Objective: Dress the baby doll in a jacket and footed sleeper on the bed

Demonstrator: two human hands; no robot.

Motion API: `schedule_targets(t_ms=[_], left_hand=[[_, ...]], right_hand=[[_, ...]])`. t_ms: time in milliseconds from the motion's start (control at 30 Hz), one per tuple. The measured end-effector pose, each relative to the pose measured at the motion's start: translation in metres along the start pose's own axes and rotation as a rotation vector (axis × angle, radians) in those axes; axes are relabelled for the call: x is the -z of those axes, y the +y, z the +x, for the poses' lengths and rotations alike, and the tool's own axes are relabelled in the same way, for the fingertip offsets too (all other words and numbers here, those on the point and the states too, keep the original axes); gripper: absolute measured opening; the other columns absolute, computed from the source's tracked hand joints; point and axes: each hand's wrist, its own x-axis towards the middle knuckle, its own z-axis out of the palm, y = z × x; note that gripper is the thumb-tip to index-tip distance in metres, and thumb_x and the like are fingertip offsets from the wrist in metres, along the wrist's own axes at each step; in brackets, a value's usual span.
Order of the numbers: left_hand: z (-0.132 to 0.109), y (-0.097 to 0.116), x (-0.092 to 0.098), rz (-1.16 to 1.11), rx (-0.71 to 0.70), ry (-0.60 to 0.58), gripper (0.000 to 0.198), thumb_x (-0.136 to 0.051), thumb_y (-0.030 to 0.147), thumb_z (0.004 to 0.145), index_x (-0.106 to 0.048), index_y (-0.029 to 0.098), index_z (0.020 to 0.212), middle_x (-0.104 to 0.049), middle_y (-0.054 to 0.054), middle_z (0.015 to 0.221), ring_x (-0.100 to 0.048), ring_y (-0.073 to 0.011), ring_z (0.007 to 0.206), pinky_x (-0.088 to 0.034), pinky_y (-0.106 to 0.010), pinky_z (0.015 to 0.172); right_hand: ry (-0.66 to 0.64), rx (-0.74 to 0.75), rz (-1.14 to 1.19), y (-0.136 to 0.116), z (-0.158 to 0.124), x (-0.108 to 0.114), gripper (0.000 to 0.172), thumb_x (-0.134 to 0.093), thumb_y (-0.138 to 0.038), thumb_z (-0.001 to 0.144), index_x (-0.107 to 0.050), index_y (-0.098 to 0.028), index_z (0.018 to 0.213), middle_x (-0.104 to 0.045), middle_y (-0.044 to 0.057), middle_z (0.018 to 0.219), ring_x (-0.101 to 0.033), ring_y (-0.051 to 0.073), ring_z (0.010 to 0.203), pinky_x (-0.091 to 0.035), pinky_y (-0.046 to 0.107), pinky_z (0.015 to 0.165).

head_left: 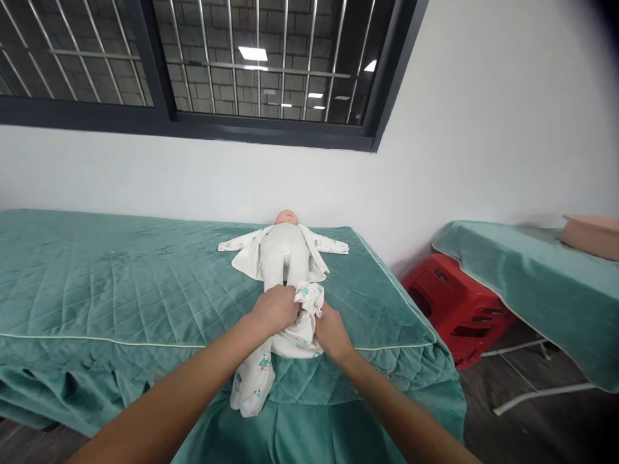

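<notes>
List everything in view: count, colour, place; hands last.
Wall: one, white, background
Window: one, dark-framed, in wall
Bars: several, silvery, across window
Quilted cover: one, green, left and centre
Doll: one, white-bodied, on quilted cover
Top: one, printed white, spread about doll
Printed garment: one, white, at doll's legs
Second cover: one, green, far right
Box: one, pinkish, on second cover
Stool: count unclear, red, below second cover
Metal legs: several, pale, lower right
Floor: one, dark, lower corners
Left hand: one, bare, gripping printed garment
Right hand: one, bare, gripping printed garment
</notes>
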Motion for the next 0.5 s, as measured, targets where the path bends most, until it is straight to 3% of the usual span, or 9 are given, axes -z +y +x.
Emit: schedule_targets(t_ms=[133,233,333,433,500], left_hand=[[0.003,-0.004,0.002,0.022,0.029,-0.053,0.006,-0.069,0.022,0.070,-0.066,0.020,0.065,-0.072,-0.014,0.086,-0.064,-0.0337,0.103,-0.044,-0.034,0.085],[0.003,0.001,0.015,-0.128,-0.044,-0.144,0.008,-0.071,0.028,0.072,-0.069,0.021,0.068,-0.074,-0.008,0.083,-0.065,-0.0309,0.096,-0.045,-0.031,0.081],[0.003,0.005,0.029,-0.293,-0.070,-0.260,0.020,-0.068,0.039,0.078,-0.073,0.020,0.084,-0.076,-0.005,0.091,-0.066,-0.0286,0.094,-0.047,-0.030,0.078],[0.009,0.002,0.036,-0.508,0.031,-0.429,0.031,-0.069,0.044,0.081,-0.073,0.019,0.099,-0.074,-0.006,0.105,-0.066,-0.0273,0.100,-0.050,-0.029,0.080],[0.017,-0.006,0.038,-0.692,0.087,-0.520,0.038,-0.074,0.042,0.079,-0.071,0.018,0.108,-0.072,-0.009,0.114,-0.066,-0.0269,0.105,-0.051,-0.031,0.084]], right_hand=[[0.048,-0.066,0.055,-0.001,-0.003,-0.011,0.035,-0.051,-0.026,0.086,-0.066,-0.022,0.116,-0.073,0.009,0.107,-0.066,0.027,0.092,-0.050,0.041,0.087],[0.091,-0.091,0.255,0.002,-0.004,-0.019,0.037,-0.056,-0.028,0.084,-0.065,-0.022,0.119,-0.071,0.009,0.115,-0.064,0.028,0.103,-0.048,0.043,0.096],[0.162,-0.091,0.476,0.008,-0.005,-0.024,0.045,-0.065,-0.032,0.079,-0.062,-0.022,0.123,-0.067,0.009,0.122,-0.060,0.029,0.114,-0.042,0.044,0.105],[0.245,-0.123,0.595,0.016,0.000,-0.021,0.053,-0.071,-0.039,0.075,-0.061,-0.024,0.124,-0.067,0.009,0.123,-0.062,0.029,0.112,-0.042,0.044,0.107],[0.162,-0.183,0.620,0.020,0.010,-0.017,0.052,-0.066,-0.048,0.077,-0.062,-0.026,0.124,-0.068,0.008,0.122,-0.061,0.028,0.115,-0.043,0.043,0.106]])
